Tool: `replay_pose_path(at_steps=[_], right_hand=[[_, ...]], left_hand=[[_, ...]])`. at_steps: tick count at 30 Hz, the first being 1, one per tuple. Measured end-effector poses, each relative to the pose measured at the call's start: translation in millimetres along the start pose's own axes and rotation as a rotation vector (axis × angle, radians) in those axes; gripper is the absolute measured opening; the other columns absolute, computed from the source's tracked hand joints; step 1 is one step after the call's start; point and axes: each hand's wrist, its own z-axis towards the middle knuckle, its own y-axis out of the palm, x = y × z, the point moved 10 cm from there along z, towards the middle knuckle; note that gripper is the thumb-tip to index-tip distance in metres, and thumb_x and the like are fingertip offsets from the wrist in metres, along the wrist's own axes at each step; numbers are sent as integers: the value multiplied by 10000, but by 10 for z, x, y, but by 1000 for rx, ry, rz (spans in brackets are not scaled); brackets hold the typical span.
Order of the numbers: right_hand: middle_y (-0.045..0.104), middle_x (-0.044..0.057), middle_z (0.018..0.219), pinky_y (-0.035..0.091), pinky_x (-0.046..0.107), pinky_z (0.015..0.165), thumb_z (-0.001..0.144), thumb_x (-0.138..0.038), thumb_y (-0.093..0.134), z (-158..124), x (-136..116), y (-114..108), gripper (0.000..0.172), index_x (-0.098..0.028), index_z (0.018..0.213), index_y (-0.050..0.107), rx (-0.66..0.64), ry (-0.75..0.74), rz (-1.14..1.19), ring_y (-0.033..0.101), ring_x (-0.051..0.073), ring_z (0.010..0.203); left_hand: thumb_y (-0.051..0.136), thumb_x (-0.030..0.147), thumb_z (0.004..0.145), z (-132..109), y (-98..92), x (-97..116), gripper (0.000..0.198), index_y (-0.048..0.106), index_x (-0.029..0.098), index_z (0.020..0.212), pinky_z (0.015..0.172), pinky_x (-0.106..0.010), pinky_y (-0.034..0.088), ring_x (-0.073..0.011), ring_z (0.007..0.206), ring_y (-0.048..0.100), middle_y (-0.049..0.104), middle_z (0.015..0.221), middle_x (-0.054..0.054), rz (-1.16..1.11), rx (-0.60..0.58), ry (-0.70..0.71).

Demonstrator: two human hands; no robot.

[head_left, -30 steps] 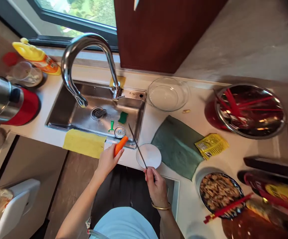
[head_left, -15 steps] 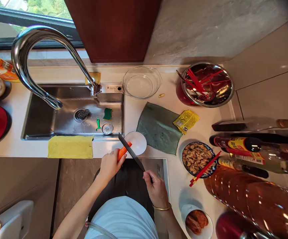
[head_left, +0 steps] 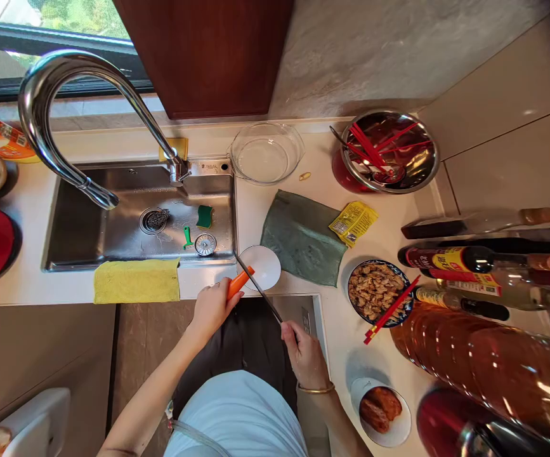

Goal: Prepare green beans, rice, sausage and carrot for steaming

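Observation:
My left hand (head_left: 212, 309) is closed round a carrot (head_left: 239, 283), whose upper end points up and right. In my right hand (head_left: 304, 353) is the handle of a knife (head_left: 268, 301). Its long narrow blade slants up and left, close to the carrot's tip; whether it touches, I cannot tell. A small white plate (head_left: 268, 266) lies beneath the carrot's tip and the blade, at the counter's front edge. Right of the plate is a dark green cloth (head_left: 298, 238).
A steel sink (head_left: 94, 235) with a curved faucet (head_left: 60, 63) is at left, a yellow cloth (head_left: 136, 281) on its front edge. On the right stand a bowl of browned pieces (head_left: 377, 289) with red chopsticks (head_left: 391, 311), several bottles (head_left: 465, 259) and a meat bowl (head_left: 384, 412).
The knife blade has turned more edge-on and sits slightly lower along the carrot. My right hand has shifted a little right. The whole view has tilted slightly.

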Motion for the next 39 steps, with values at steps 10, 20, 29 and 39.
replay_pose_path(at_steps=[10, 20, 29, 39], right_hand=[[563, 28, 543, 337, 264, 537, 916, -659, 191, 200, 55, -49, 591, -229, 611, 457, 5, 41, 40, 529, 165, 516], [583, 37, 567, 338, 267, 539, 917, -666, 157, 354, -80, -127, 620, -233, 623, 489, 21, 35, -47, 547, 176, 536], [620, 59, 557, 335, 279, 517, 906, -686, 139, 155, -184, 9, 718, -217, 704, 643, 159, 158, -80, 558, 193, 501], [677, 75, 617, 269, 277, 512, 944, -628, 174, -45, -200, 323, 679, -213, 817, 696, 240, 358, -191, 610, 195, 563]], left_hand=[[349, 450, 965, 163, -112, 150, 368, 538, 154, 1076, 773, -336, 413, -223, 753, 645, 702, 878, -95, 116, 110, 209], [322, 483, 960, 273, -205, 137, 449, 562, 140, 1123, 902, -402, 339, -239, 780, 634, 709, 885, -131, 77, 159, 227], [318, 498, 961, 389, -206, 108, 447, 577, 158, 1091, 908, -393, 338, -223, 756, 642, 710, 827, -99, 52, 117, 398], [329, 534, 946, 520, -49, 22, 472, 631, 172, 915, 704, -299, 386, -194, 644, 615, 675, 708, -58, -40, -150, 527]])
